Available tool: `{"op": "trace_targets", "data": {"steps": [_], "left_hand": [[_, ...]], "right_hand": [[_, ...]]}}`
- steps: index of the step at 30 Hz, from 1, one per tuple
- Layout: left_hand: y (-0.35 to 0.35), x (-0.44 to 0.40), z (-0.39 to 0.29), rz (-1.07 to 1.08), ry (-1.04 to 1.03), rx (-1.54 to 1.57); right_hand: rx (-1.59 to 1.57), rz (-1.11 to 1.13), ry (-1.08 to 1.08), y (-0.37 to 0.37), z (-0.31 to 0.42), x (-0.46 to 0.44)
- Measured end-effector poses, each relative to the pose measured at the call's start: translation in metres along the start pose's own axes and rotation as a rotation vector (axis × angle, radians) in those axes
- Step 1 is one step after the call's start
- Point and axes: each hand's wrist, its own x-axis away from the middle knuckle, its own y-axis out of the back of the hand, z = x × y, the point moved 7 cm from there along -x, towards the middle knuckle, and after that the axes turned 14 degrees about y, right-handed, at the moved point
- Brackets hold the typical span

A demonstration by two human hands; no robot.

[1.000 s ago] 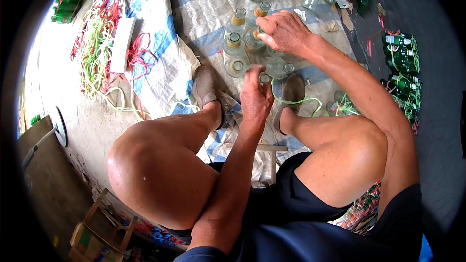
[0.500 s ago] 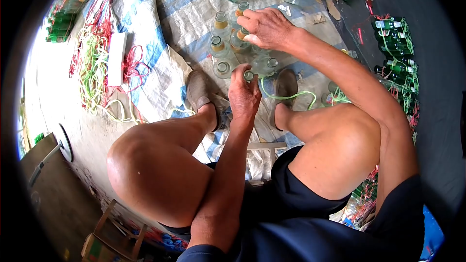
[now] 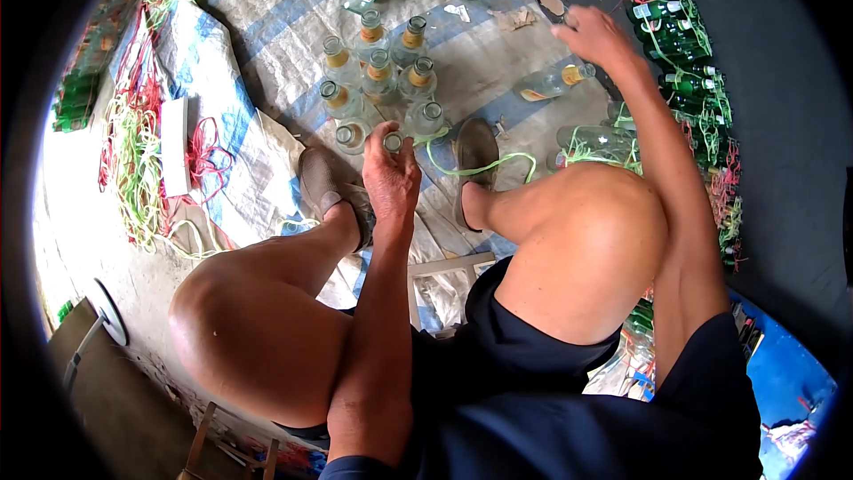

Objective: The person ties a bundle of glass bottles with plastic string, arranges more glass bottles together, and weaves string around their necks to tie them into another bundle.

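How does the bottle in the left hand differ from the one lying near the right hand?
The held bottle is upright in the left hand; the lying bottle is on its side, untouched. The former adjoins the upright bottles; the latter lies apart. Both are clear glass.

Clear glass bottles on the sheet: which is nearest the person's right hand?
The lone bottle lying on its side, just below the right hand in view; the standing group is farther left.
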Motion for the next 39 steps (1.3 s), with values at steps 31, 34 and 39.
{"op": "trace_targets", "data": {"steps": [31, 34, 39], "left_hand": [[0.017, 0.012, -0.005, -0.266, -0.013, -0.203], [0.018, 0.014, -0.008, -0.247, 0.033, -0.183], [0.020, 0.018, -0.009, -0.296, -0.026, -0.143]], "right_hand": [[-0.595, -0.525, 0.199, 0.177, 0.069, 0.152], [-0.610, -0.523, 0.226, 0.201, 0.105, 0.154], [-0.633, -0.511, 0.457, 0.195, 0.164, 0.129]]}}
